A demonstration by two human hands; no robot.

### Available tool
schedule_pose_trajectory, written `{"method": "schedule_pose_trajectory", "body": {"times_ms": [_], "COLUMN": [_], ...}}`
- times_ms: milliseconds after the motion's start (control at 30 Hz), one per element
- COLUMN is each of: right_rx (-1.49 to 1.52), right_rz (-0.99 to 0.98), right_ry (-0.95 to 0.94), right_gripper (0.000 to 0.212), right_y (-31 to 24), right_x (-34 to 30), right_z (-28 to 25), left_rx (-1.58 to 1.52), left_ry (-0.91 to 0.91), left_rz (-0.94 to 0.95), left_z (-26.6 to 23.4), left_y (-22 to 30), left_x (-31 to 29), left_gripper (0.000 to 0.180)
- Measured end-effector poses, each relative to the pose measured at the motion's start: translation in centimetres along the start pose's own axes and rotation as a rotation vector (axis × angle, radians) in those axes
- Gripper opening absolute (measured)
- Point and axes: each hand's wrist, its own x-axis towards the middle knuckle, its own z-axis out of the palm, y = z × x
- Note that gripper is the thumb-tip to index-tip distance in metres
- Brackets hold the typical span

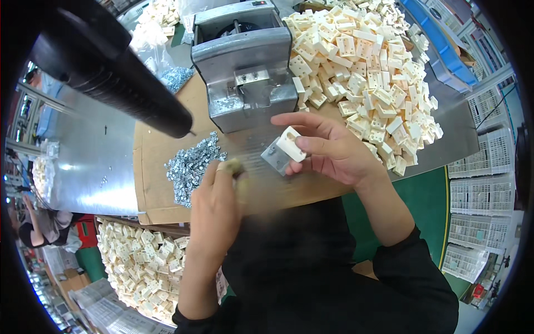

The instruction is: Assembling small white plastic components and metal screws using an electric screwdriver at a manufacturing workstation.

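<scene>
Cream block in the right hand, heaps of its kind on both sides

Cream-coloured plastic makes up most of what lies about. One such block, the held block (289, 142), is in the right hand (317, 147), over the cardboard sheet (153, 172) that covers part of the metal bench (100, 186). That hand's grip is closed on it, with the thumb laid on the near face. Just beside the block's left edge in the view is a grey plate (272, 156); whether the hand also holds it, or it rests on something below, I cannot tell.

The left hand (214, 195) is at the near right edge of a pile of small metal pieces (192, 170). Its fingertips are blurred, so I cannot tell whether this grip is pinching a piece or is empty.

Beyond both hands stands a grey metal machine (253, 114), and a black cylindrical tool (133, 92) slants in from the upper left, its tip pointing toward the metal pile.

As for progress, I would judge the work to be mid-run, with a single block being handled and plenty of metal pieces loose. A large heap of blocks (370, 72) covers the far right of the bench, and a second heap (144, 267) sits lower, at the near left. One may be finished and the other waiting, but nothing visible settles which. Whether the held block has a metal piece in it yet is likewise too unclear to say.
</scene>
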Motion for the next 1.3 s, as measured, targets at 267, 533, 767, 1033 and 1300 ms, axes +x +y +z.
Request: {"method": "schedule_pose_trajectory", "body": {"times_ms": [267,533,767,1033,1300], "right_rx": [-0.025,-0.266,-0.506,-0.844,-1.219], "right_rz": [-0.077,-0.08,-0.276,-0.425,-0.631], "right_ry": [-0.014,0.04,0.162,0.266,0.273], "right_gripper": [0.051,0.044,0.031,0.017,0.021], "right_y": [0.0,-0.3,0.3,1.3,2.3], "right_x": [-1.1,-0.9,0.2,1.5,1.5], "right_z": [-1.0,-2.0,-1.6,-1.5,-1.4], "left_rx": [-0.113,-0.024,0.039,0.008,-0.197], "left_ry": [0.024,0.075,0.13,0.117,0.145], "left_rz": [0.089,0.075,0.105,0.212,-0.08], "left_z": [4.2,5.3,5.2,4.7,4.8], "left_y": [0.8,1.2,1.2,0.2,0.9], "left_x": [3.2,3.3,3.2,2.4,2.5], "left_gripper": [0.016,0.016,0.016,0.013,0.018]}}
